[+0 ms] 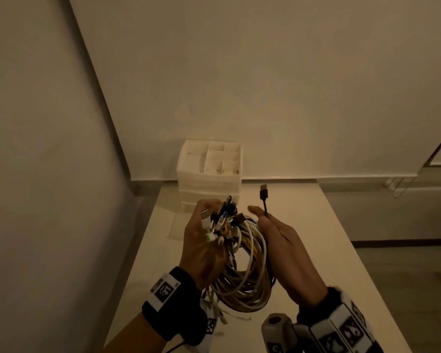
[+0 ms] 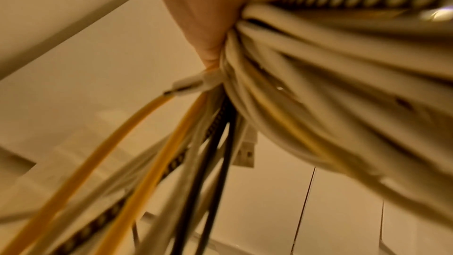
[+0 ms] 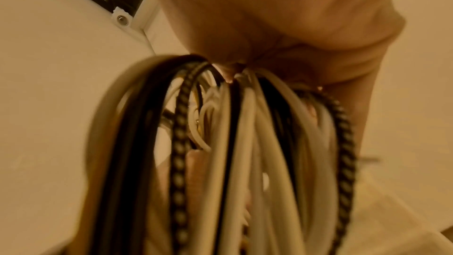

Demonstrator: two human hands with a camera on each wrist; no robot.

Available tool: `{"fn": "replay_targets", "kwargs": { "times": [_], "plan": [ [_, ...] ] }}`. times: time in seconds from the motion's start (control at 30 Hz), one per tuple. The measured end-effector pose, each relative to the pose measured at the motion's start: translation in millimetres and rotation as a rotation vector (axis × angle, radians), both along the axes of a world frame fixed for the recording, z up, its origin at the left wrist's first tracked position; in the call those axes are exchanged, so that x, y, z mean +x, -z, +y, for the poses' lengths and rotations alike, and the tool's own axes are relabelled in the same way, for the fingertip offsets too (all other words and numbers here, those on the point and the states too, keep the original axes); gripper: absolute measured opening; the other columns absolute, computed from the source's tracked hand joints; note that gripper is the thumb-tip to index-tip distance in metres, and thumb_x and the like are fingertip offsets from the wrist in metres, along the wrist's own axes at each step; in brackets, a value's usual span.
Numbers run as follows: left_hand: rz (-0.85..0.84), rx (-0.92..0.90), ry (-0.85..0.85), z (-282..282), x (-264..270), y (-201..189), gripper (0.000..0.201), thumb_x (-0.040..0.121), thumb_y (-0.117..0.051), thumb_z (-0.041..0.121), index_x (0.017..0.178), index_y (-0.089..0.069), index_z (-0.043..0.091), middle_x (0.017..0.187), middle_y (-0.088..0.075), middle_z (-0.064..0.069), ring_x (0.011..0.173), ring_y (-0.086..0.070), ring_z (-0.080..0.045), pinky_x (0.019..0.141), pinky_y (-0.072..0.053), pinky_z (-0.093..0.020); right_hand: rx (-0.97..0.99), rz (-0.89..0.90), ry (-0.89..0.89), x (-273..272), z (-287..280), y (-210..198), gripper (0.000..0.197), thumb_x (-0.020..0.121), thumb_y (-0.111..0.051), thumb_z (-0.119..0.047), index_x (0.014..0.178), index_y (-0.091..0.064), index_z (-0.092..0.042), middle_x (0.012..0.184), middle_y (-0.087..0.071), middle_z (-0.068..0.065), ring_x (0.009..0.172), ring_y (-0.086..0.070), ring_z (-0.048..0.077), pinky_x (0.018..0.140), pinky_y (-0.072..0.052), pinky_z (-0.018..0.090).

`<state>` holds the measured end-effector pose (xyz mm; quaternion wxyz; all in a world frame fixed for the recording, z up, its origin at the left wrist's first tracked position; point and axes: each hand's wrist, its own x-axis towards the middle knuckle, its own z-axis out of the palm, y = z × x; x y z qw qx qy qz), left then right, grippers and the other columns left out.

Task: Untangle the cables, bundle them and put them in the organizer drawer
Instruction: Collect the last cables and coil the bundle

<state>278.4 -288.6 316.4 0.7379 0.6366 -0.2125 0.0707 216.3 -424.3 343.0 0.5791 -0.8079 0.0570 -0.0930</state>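
Dim warm yellowish light, plain off-white walls (image 1: 265,85) met in a corner at the left, pale baseboard (image 1: 278,177) seen along the far wall, long cream desk (image 1: 316,238) set against it, grey floor (image 1: 405,263) seen at the right

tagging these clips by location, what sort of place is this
Probably a plain room at home or in an office: bare pale walls, a white table pushed into the corner, and a small white drawer organizer on it.

A bare, dim indoor room: plain walls (image 1: 265,72), a white bench (image 1: 316,225), a white drawer organizer (image 1: 209,179)
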Motion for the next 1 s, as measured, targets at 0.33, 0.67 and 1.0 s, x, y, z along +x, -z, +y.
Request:
{"fn": "replay_targets", "kwargs": {
  "times": [0.33, 0.67, 1.0],
  "plan": [
    [-0.417, 0.397, 0.086, 10.7, 0.5, -17.1, 0.045, 0.084, -0.062, 0.027, 0.129, -0.054, 0.029, 0.138, -0.050, 0.002, 0.115, -0.058, -0.007, 0.098, -0.046, -0.024, 0.038, 0.139, -0.219, -6.7, -7.1, -19.0, 0.048, 0.104, -0.032, -0.031, 0.092, -0.066, 0.002, 0.079, -0.068, 0.020, 0.067, -0.065, 0.032, 0.064, -0.057, 0.042],
    [-0.270, 0.612, 0.059, 6.2, 2.8, -10.0, 0.015, 0.082, -0.056, 0.011, 0.070, -0.062, 0.019, 0.068, -0.063, 0.002, 0.061, -0.060, -0.011, 0.057, -0.048, -0.026, -0.082, 0.228, -0.181, 8.9, -9.4, -8.4, 0.058, 0.101, -0.026, -0.050, 0.096, -0.065, -0.006, 0.070, -0.063, 0.015, 0.061, -0.056, 0.019, 0.065, -0.046, 0.038],
    [0.594, -0.308, 0.126, 34.7, 53.2, 7.3, 0.017, 0.086, -0.051, 0.033, 0.084, -0.061, 0.019, 0.078, -0.055, -0.002, 0.069, -0.055, -0.016, 0.065, -0.047, -0.026, -0.012, 0.181, -0.149, -8.2, -26.0, 22.9, 0.075, 0.063, -0.053, -0.017, 0.135, -0.041, -0.033, 0.129, -0.054, -0.018, 0.125, -0.047, 0.006, 0.102, -0.043, 0.034]
  ]
}}
